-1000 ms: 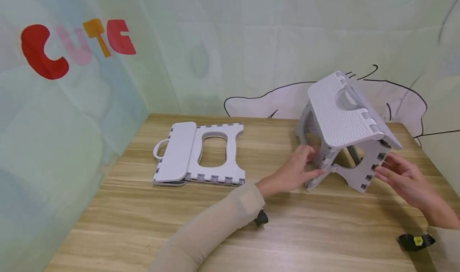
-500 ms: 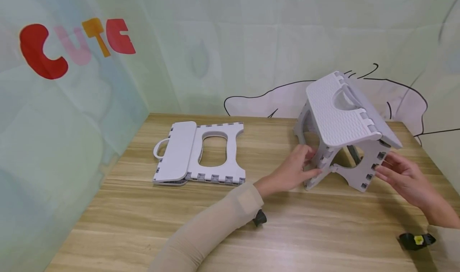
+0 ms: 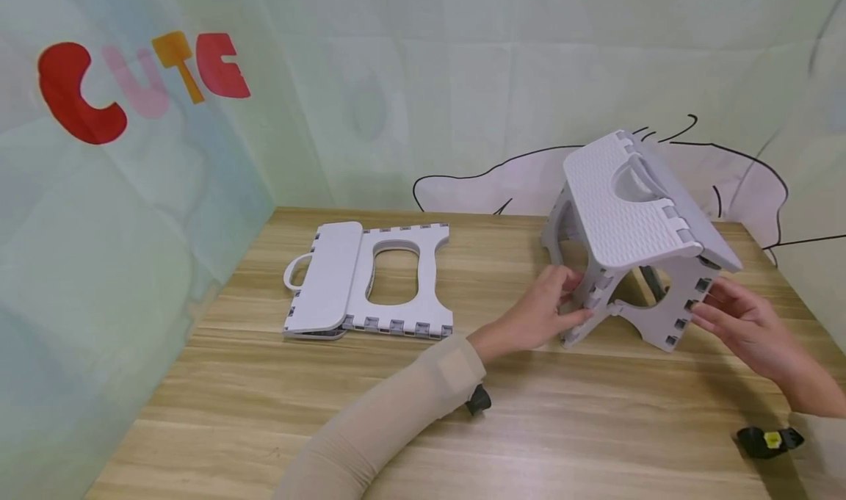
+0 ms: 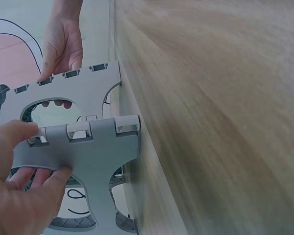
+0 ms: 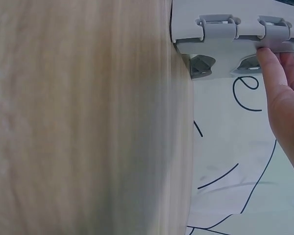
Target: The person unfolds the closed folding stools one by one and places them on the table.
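Observation:
A light grey folding stool (image 3: 624, 217) stands partly unfolded on the right of the table, its two seat halves peaked like a roof. In the head view, my left hand (image 3: 545, 309) grips its near left leg edge. The left wrist view shows that thumb on the hinged edge and the fingers curled behind the panel. My right hand (image 3: 750, 331) holds the right leg panel; its fingertips show through the panel's cutout in the left wrist view. A second folding stool (image 3: 330, 276) lies folded flat at the left, with a loop handle on its left side.
The wooden table (image 3: 264, 412) reaches back to a fabric backdrop (image 3: 396, 118) with coloured letters and black line drawings. The upright stool stands near the table's back right part. Dark wrist devices sit by both cuffs.

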The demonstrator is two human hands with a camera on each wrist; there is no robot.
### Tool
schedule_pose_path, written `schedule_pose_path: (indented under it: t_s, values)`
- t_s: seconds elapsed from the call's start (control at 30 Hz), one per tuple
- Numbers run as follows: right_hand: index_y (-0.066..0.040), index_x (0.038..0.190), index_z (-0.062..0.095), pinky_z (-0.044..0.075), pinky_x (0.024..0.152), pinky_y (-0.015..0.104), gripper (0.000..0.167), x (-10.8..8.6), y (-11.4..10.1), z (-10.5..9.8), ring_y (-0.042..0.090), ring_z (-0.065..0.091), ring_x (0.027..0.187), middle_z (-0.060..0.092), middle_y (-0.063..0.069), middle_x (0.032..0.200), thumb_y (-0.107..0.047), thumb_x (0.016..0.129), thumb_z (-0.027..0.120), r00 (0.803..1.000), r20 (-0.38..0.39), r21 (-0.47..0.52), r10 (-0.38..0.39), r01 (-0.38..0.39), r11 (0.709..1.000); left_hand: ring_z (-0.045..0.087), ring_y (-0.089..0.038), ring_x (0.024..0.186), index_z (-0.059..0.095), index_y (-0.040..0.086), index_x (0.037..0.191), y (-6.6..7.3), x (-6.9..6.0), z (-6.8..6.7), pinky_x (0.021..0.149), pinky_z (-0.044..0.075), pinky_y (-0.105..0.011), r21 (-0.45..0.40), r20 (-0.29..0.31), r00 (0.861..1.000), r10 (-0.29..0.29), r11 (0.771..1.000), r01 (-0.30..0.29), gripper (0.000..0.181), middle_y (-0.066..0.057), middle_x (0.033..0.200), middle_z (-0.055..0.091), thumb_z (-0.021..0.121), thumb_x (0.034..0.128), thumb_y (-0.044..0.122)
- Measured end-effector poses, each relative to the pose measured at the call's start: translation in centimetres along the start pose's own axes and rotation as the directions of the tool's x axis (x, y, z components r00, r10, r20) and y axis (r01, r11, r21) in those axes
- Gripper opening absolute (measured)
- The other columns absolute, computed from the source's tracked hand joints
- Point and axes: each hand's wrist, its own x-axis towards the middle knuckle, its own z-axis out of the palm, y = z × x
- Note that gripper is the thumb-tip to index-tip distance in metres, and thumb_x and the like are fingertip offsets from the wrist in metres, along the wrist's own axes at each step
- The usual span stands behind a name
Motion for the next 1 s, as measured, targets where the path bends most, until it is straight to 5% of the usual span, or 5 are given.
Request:
schedule_pose_path:
  t_s: [0.63,0.87,1.0]
  values:
    - [-0.009,0.151,0.042,0.051,0.092,0.021,0.062,-0.1,0.0,-0.3,0.008,0.059,0.118,0.057,0.000,0.135,0.023,0.098,0.034,0.999,-0.026,-0.007,0.028,-0.028,1.000,0.052,-0.015,0.121,0.045,0.000,0.128,0.2,-0.1,-0.2,0.094,0.041,-0.010,0.040,0.010,1.000,-0.019,0.999,0.019,0.043,-0.011,0.129,0.045,0.067,0.0973,0.019]
    - [-0.007,0.149,0.044,0.051,0.092,0.021,0.061,0.0,-0.3,-0.3,0.008,0.059,0.118,0.059,0.000,0.134,0.024,0.097,0.035,0.999,-0.019,-0.031,0.042,-0.043,0.999,0.052,-0.013,0.120,0.046,-0.001,0.128,0.5,0.0,-0.1,0.096,0.043,-0.011,-0.016,0.005,0.999,-0.046,0.999,0.046,0.043,-0.010,0.129,0.046,0.069,0.0956,0.015]
    - [-0.013,0.146,0.050,0.053,0.086,0.019,0.060,0.2,-1.1,-0.3,0.003,0.062,0.111,0.064,-0.007,0.127,0.020,0.097,0.043,0.991,-0.087,-0.203,0.103,-0.119,0.972,0.053,-0.012,0.118,0.048,0.000,0.133,0.6,-0.1,-0.4,0.095,0.043,-0.011,0.029,0.008,0.998,-0.061,0.998,0.060,0.047,-0.008,0.130,0.047,0.069,0.0962,0.020]
